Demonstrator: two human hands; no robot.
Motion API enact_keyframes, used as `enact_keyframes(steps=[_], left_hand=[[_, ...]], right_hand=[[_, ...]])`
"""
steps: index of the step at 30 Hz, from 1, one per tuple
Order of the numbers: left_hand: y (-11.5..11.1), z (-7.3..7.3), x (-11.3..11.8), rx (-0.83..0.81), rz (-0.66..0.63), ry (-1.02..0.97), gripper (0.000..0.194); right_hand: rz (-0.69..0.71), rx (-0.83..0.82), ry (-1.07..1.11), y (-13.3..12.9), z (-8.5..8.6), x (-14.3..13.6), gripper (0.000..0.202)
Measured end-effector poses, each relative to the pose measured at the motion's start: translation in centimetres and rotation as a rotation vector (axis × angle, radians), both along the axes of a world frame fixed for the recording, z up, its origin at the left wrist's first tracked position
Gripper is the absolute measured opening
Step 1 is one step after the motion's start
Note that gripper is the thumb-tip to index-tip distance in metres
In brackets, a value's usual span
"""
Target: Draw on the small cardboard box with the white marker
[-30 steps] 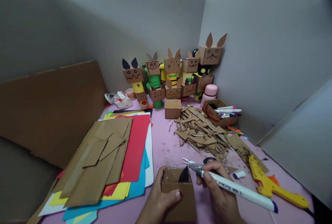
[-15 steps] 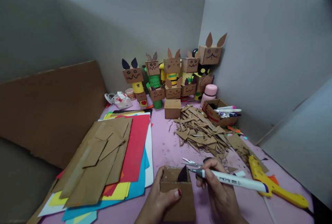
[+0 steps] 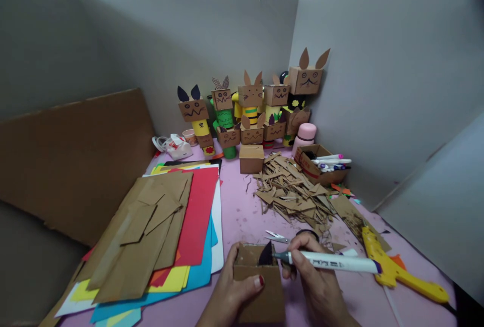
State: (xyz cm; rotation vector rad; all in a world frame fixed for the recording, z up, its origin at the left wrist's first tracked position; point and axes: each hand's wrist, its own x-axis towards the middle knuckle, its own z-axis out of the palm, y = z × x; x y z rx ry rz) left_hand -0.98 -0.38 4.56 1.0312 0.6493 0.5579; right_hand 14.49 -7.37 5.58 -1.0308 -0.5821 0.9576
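The left hand (image 3: 234,291) has its grip closed around a small brown cardboard box (image 3: 264,299), thumb pressed on the near face and fingers along the left side. The box is at the near edge of the view, above or on the pink worktop (image 3: 236,206); which, I cannot tell. A dark pointed paper ear (image 3: 265,255) stands at the right part of its top. The right hand (image 3: 317,284) pinches a white marker with a grey nib end (image 3: 336,261) between thumb and fingers, nearly level, its tip at the ear's right edge; whether they touch is unclear. Just beyond lie metal scissors (image 3: 278,237), partly behind the right hand. A yellow glue gun (image 3: 389,266) lies to the right, and a heap of brown cardboard scraps (image 3: 291,188) farther back.
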Motion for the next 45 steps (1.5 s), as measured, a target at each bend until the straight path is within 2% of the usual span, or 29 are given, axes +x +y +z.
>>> enact_keyframes(steps=[5, 10, 14, 17, 19, 22, 25, 29, 34, 38, 40, 43, 45], left_hand=[[0.0, 0.02, -0.03, 0.006, 0.02, 0.003, 0.064], [0.09, -0.27, -0.01, 0.008, -0.005, -0.011, 0.062], [0.13, -0.5, -0.02, 0.01, 0.025, -0.009, 0.063], [0.07, -0.25, -0.01, 0.007, 0.024, 0.003, 0.064], [0.01, 0.04, 0.03, -0.016, 0.002, 0.011, 0.065], [-0.03, 0.24, 0.09, -0.023, 0.006, -0.003, 0.064], [0.0, 0.02, 0.1, 0.0, 0.029, -0.019, 0.065], [0.02, -0.32, 0.06, -0.018, 0.026, 0.013, 0.067], [0.1, -0.28, 0.08, -0.008, 0.031, -0.008, 0.071], [0.15, -0.27, 0.08, -0.016, 0.034, 0.002, 0.07], [0.17, -0.37, 0.05, -0.015, 0.036, 0.004, 0.068], [0.2, -0.57, -0.02, -0.026, 0.033, 0.006, 0.069], [0.21, -0.68, -0.06, -0.025, 0.036, 0.01, 0.072]], right_hand=[[-0.081, 0.009, 0.001, 0.1, 0.02, 0.14, 0.04], [-0.009, -0.025, 0.02, 0.25, 0.06, 0.22, 0.044], [-0.053, 0.001, 0.03, 0.35, -0.06, 0.21, 0.042], [-0.015, 0.021, 0.031, 0.21, -0.13, 0.15, 0.04], [0.028, 0.013, 0.0, 0.05, -0.16, 0.11, 0.04], [-0.006, 0.006, -0.064, -0.12, -0.2, 0.12, 0.038], [-0.044, 0.033, -0.059, -0.15, -0.26, 0.15, 0.035], [-0.003, 0.012, -0.091, -0.18, -0.22, 0.05, 0.038], [-0.122, -0.006, -0.143, -0.33, 0.32, -0.22, 0.039], [-0.05, -0.006, -0.098, -0.45, 0.47, -0.26, 0.041], [-0.024, -0.034, -0.162, -0.51, 0.31, -0.18, 0.043], [-0.045, -0.072, -0.266, -0.56, 0.12, -0.03, 0.046], [-0.067, -0.073, -0.24, -0.55, 0.17, 0.06, 0.046]])
